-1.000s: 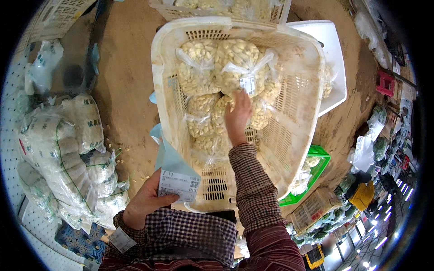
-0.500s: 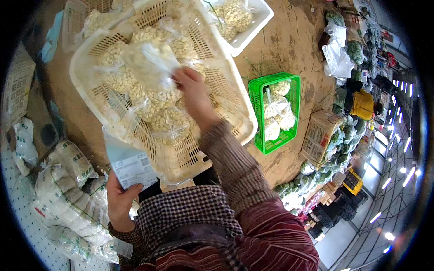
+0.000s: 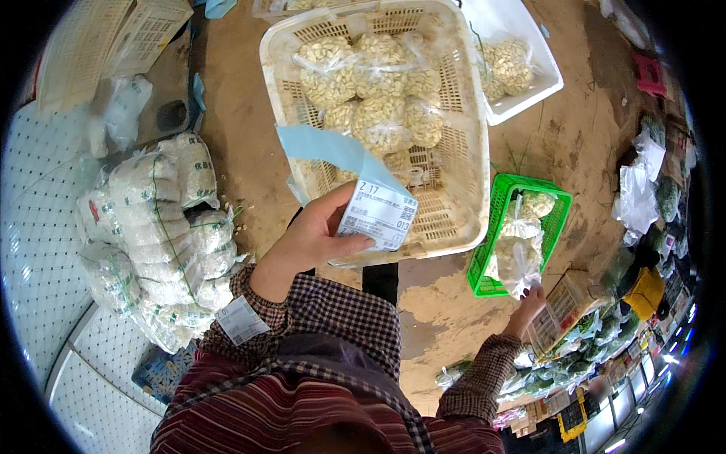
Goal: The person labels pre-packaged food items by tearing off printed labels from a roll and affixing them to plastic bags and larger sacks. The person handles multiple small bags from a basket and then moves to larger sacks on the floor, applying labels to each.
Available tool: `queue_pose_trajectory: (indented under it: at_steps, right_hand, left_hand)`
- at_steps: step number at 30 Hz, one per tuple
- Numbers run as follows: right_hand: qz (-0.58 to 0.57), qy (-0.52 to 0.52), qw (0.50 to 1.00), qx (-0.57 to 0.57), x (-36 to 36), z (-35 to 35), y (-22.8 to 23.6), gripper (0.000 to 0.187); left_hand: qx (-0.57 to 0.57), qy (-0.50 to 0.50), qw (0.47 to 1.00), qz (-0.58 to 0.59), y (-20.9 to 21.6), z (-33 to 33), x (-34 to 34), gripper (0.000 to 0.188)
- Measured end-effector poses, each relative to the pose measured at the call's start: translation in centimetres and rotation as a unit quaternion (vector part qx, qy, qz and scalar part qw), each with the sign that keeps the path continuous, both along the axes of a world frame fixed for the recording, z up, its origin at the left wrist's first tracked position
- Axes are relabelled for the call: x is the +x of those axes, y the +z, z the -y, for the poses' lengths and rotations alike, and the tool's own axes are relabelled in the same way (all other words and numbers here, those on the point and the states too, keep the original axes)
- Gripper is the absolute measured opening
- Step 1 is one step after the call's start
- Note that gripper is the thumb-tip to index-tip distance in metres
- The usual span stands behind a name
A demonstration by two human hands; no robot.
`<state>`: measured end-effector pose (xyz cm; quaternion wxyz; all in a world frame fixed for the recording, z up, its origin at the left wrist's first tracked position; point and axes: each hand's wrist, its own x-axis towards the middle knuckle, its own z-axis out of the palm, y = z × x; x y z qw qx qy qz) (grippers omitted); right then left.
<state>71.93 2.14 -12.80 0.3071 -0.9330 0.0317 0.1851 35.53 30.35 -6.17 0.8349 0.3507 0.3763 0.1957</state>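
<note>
My left hand [image 3: 302, 246] holds up a white printed label [image 3: 378, 212] with a light blue backing strip [image 3: 333, 151] curling off it. It hovers over the near edge of a cream plastic basket [image 3: 473, 189] filled with several clear bags of peeled garlic [image 3: 378, 113]. My right hand [image 3: 528, 303] reaches out to the lower right and grips the end of a clear bag of garlic [image 3: 514, 261] that lies over the near rim of a green basket [image 3: 560, 219].
A white tub [image 3: 541, 83] with more garlic bags stands beyond the green basket. A pile of white mesh sacks [image 3: 159, 227] lies at my left beside a perforated white table [image 3: 38, 227]. Cream crates [image 3: 113, 38] are stacked at the top left; bagged vegetables [image 3: 575, 356] and a small crate [image 3: 563, 306] lie at the lower right.
My right hand left the cream basket and swung to the green basket with a garlic bag. My left hand lifted the label up over the cream basket's near edge.
</note>
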Motion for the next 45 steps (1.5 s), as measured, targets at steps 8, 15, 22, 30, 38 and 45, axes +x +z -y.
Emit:
queue_pose_trajectory:
  at_steps: [8, 15, 22, 30, 38, 45]
  right_hand:
    - [0.02, 0.709, 0.677, 0.197, -22.9, -22.8, 6.6, 0.042]
    - [-0.342, 0.627, 0.674, 0.19, -28.6, -28.1, -1.1, 0.018]
    - [-0.573, 0.284, 0.75, 0.168, -28.8, -35.1, -13.9, 0.009]
    - [0.287, 0.639, 0.68, 0.216, -32.4, -42.9, -31.7, 0.013]
    - [0.108, 0.713, 0.685, 0.106, -37.6, -36.4, -34.3, 0.031]
    - [-0.57, 0.233, 0.758, 0.216, -32.0, -45.8, -34.1, 0.031]
  left_hand:
    - [-0.093, -0.003, 0.987, -0.132, -2.9, 1.2, -3.7, 0.018]
    - [0.029, -0.17, 0.97, -0.174, -6.2, -1.5, -10.4, 0.023]
    - [-0.089, -0.07, 0.981, -0.154, -12.1, -2.6, -17.5, 0.038]
    - [-0.322, 0.005, 0.942, -0.097, -14.5, -1.5, -21.3, 0.044]
    - [-0.282, 0.043, 0.958, -0.014, -17.5, 1.0, -21.6, 0.041]
    - [-0.246, -0.017, 0.968, -0.048, -16.8, 0.1, -20.9, 0.04]
